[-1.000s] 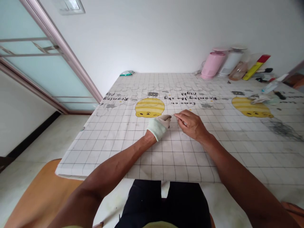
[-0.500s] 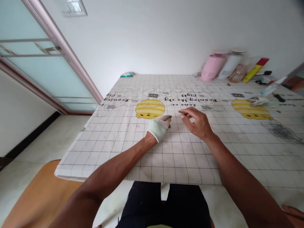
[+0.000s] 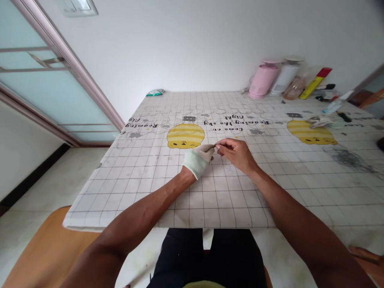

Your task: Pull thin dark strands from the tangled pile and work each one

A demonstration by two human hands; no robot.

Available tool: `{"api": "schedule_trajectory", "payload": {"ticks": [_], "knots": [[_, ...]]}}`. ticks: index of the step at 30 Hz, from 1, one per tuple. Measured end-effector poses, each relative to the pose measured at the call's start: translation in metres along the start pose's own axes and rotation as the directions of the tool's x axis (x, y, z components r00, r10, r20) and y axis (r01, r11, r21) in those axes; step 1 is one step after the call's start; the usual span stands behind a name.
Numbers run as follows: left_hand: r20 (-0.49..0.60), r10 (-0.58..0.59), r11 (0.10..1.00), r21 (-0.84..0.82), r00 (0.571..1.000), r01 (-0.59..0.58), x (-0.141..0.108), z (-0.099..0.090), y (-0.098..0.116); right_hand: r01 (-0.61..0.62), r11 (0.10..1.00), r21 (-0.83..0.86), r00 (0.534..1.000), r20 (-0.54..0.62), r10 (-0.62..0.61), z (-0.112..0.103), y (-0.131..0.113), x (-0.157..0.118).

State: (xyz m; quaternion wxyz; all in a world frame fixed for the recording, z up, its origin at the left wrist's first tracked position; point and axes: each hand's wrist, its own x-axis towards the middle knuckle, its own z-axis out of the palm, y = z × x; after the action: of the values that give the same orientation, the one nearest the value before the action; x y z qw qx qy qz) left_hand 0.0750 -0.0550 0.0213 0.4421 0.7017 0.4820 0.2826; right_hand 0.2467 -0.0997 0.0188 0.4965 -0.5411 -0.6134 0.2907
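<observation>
Gloved left hand [image 3: 199,157] and bare right hand [image 3: 235,153] meet mid-frame over the gridded tablecloth [image 3: 240,200], fingertips pinched together, probably so one steadies the other, though I can't tell what's between them.

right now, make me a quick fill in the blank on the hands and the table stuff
The right hand is bare; the glove is on the ____ hand.
Beside the white cylinder is a ____ one.
The yellow box has a ____ end.
Tangled dark strands lie on the tablecloth's ____ half.
Missing: left; pink; red; right
</observation>
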Motion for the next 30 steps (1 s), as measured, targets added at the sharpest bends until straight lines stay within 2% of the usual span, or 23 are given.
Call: {"api": "schedule_trajectory", "payload": {"ticks": [6, 9, 12, 14, 17, 21, 26, 30], "knots": [[0.057, -0.065, 0.977, -0.201, 0.996, 0.075, -0.002, 0.002, 0.002, 0.016, 0.999, 0.029, 0.984, -0.179, -0.010, -0.001, -0.009, -0.001], [0.078, -0.094, 0.928, -0.355, 0.993, 0.116, 0.000, 0.005, -0.005, 0.009, 0.999, 0.054, 0.982, -0.190, 0.001, 0.002, -0.011, -0.002], [0.109, -0.087, 0.889, -0.439, 0.990, 0.127, 0.005, 0.008, -0.012, -0.002, 0.997, 0.079, 0.985, -0.174, 0.016, 0.005, -0.011, -0.003], [0.121, -0.110, 0.880, -0.450, 0.987, 0.153, 0.007, 0.009, -0.012, 0.005, 0.996, 0.094, 0.987, -0.163, 0.010, 0.007, -0.011, -0.003], [0.082, -0.160, 0.891, -0.418, 0.984, 0.180, 0.007, 0.009, -0.008, 0.019, 0.995, 0.100, 0.990, -0.144, -0.004, 0.006, -0.010, -0.003], [0.027, -0.149, 0.928, -0.341, 0.988, 0.149, 0.001, 0.009, -0.004, 0.002, 0.999, 0.054, 0.991, -0.132, 0.006, 0.003, -0.010, -0.003], [0.069, -0.118, 0.928, -0.347, 0.991, 0.135, 0.001, 0.008, -0.007, -0.001, 1.000, 0.016, 0.996, -0.091, 0.003, 0.001, -0.009, -0.003], [0.121, -0.120, 0.909, -0.385, 0.985, 0.158, 0.001, -0.001, -0.004, -0.003, 1.000, 0.021, 0.993, -0.115, 0.006, 0.000, -0.009, -0.003]]}}
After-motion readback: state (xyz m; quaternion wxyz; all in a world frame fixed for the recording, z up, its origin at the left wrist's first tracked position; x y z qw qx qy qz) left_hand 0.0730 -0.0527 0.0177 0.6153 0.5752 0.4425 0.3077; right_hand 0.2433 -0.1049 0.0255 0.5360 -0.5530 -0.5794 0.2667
